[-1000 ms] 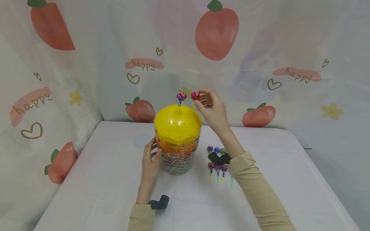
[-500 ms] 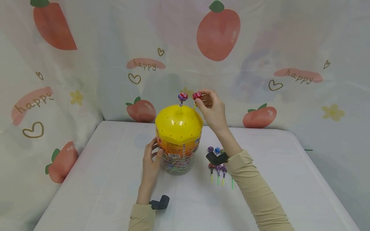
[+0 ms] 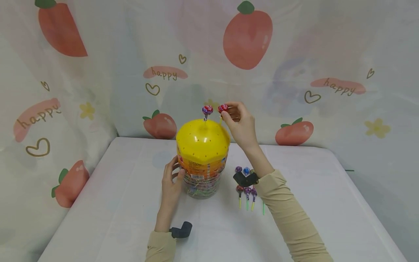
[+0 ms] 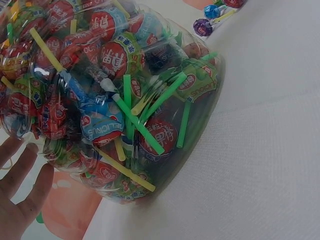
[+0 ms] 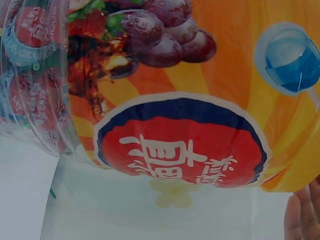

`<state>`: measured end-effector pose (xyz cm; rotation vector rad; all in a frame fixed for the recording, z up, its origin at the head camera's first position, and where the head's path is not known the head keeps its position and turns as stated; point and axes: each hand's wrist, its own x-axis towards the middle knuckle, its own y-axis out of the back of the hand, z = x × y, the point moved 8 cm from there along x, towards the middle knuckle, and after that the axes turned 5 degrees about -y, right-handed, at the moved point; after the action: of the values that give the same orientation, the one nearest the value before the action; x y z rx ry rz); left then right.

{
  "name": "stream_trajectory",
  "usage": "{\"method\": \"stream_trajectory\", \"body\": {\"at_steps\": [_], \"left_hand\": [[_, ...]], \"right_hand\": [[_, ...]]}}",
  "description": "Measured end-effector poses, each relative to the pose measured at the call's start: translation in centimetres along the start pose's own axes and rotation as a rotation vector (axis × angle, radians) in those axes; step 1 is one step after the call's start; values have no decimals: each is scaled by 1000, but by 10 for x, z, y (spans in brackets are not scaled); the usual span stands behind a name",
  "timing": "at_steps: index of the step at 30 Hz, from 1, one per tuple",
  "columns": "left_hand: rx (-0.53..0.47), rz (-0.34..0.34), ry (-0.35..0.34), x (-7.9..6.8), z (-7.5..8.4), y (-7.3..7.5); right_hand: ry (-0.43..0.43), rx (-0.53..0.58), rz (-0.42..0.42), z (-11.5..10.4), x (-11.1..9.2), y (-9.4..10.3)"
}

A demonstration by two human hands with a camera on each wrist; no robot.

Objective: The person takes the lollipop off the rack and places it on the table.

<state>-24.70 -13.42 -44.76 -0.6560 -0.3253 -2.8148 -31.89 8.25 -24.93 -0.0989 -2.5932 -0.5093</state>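
Note:
A clear ribbed jar (image 3: 201, 190) with an orange label (image 3: 198, 168) and a yellow domed lid (image 3: 202, 140) stands upright on the table. Small holes dot the lid, and one wrapped lollipop (image 3: 207, 110) stands up from its far part. My right hand (image 3: 243, 127) pinches a second red-wrapped lollipop (image 3: 223, 107) just right of it, its stick low at the lid's far edge. Against the jar's left side rests my left hand (image 3: 171, 187), fingers fairly straight. Many wrapped lollipops (image 4: 102, 120) fill the jar in the left wrist view. The right wrist view shows mostly label, with fingers (image 5: 294, 217) at the corner.
Right of the jar, several lollipops (image 3: 247, 193) lie in two rows on the white table (image 3: 131, 203), partly hidden by the right forearm and its black wrist mount (image 3: 245, 179). A fruit-printed curtain (image 3: 196, 43) hangs behind.
The right fingers have drawn closer around the lollipop's head and stick, the lollipop dipping slightly toward the lid. The left hand stays at the jar; the whole view shifted a little.

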Motion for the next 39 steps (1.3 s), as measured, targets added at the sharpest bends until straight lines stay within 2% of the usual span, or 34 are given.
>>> {"method": "stream_trajectory", "body": {"at_steps": [10,30,34,39], "left_hand": [[6,1,3,-1,0,0],[-5,0,2,0,0,-1],[0,-1,-4,0,1,-1],[5,3,-1,0,2,0]], "right_hand": [[-3,-9,1,4,2,-2],[-3,7,13,-4,-2,-2],[24,23,32,-1,0,1],[61,52,74,-7,2,9]]}}
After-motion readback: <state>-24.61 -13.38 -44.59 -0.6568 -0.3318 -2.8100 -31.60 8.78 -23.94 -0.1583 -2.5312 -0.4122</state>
